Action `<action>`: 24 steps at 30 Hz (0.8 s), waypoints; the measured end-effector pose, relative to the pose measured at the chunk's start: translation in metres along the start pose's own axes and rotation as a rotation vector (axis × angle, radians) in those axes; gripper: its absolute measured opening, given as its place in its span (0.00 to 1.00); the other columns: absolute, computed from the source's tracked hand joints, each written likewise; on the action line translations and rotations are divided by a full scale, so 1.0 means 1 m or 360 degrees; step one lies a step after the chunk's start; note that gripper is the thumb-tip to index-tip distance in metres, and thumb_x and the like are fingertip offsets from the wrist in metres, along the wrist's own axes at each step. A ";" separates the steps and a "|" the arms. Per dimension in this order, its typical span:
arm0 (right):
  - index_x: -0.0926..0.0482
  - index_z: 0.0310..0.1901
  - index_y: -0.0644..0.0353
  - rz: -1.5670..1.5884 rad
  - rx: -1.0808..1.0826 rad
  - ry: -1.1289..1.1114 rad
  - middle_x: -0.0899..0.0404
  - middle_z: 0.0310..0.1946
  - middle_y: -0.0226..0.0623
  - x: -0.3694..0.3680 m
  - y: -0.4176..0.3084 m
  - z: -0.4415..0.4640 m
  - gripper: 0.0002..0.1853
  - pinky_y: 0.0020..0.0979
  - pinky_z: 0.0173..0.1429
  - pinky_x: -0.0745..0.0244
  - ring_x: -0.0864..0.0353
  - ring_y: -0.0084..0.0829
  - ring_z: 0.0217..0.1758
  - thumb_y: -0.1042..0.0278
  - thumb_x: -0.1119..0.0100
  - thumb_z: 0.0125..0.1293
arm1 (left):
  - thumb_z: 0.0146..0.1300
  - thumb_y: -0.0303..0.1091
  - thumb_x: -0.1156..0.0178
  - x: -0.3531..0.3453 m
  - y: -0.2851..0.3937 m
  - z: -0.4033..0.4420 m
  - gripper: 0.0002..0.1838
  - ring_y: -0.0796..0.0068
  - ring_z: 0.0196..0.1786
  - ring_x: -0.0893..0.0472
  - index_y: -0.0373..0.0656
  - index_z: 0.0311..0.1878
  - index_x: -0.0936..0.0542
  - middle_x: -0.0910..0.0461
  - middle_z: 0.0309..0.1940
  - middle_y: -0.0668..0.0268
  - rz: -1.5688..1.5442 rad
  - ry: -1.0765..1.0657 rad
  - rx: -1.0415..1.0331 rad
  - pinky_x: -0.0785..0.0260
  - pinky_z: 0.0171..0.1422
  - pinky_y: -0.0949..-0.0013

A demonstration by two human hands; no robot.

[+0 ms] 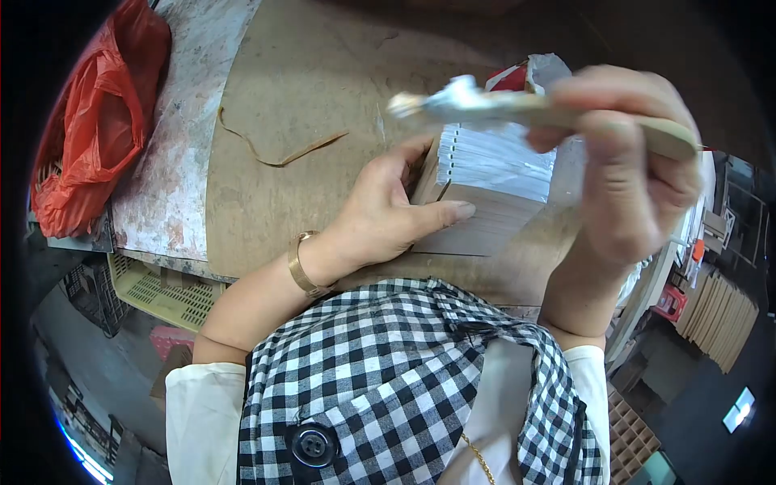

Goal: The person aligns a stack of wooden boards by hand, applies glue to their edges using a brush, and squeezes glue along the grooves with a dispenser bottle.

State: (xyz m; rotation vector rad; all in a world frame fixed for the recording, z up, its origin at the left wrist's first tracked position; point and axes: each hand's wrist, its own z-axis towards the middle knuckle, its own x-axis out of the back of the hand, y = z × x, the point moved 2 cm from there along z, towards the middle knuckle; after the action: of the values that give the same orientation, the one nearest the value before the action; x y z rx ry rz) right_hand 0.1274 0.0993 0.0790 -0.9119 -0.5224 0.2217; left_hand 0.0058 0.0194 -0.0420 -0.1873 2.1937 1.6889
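My right hand (626, 158) is closed around the wooden handle of a brush (485, 105), raised above the work. The brush's far end is smeared with white and blurred by motion. Below it stands a stack of thin wooden slats (489, 212), pressed side by side. White, wet-looking stuff coats part of the stack (501, 166), and a row of small dark green marks runs along its left edge. My left hand (384, 206) grips the stack's left side, thumb lying across the near face and fingers partly hidden behind.
A curled brown strip (283, 160) lies on the brown board (299, 73) covering the table. At the left hangs a red plastic bag (97, 121), above a yellow crate (166, 291). Behind the brush is a red and white package (529, 74). Stacked boards (719, 319) stand at right.
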 end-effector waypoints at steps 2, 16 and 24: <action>0.24 0.37 0.70 -0.0098 -0.0020 0.0123 0.23 0.31 0.44 0.031 0.000 -0.010 0.10 0.22 0.27 0.29 0.26 0.29 0.22 0.70 0.50 0.63 | 0.47 0.26 0.33 -0.001 -0.003 0.002 0.32 0.66 0.48 0.25 0.30 0.56 0.34 0.26 0.47 0.52 -0.0101 -0.0017 -0.0076 0.34 0.56 0.68; 0.21 0.30 0.66 -0.0163 -0.0257 0.0138 0.23 0.21 0.37 0.056 0.005 -0.045 0.06 0.17 0.23 0.37 0.32 0.21 0.18 0.72 0.41 0.54 | 0.47 0.26 0.33 -0.003 -0.003 0.002 0.32 0.66 0.48 0.25 0.30 0.56 0.34 0.26 0.47 0.51 -0.0133 -0.0004 -0.0166 0.33 0.56 0.68; 0.24 0.36 0.68 0.0027 0.0045 -0.0197 0.25 0.24 0.40 0.010 0.019 -0.025 0.11 0.23 0.27 0.30 0.28 0.29 0.20 0.67 0.49 0.62 | 0.47 0.27 0.33 0.001 0.001 0.000 0.32 0.66 0.48 0.25 0.30 0.56 0.34 0.26 0.46 0.52 0.0089 -0.0041 0.0131 0.33 0.55 0.69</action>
State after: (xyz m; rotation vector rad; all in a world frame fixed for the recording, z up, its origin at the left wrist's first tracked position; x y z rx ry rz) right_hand 0.1493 0.0969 0.0548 -0.8788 -0.6247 0.3016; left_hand 0.0045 0.0198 -0.0420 -0.0833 2.2639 1.6172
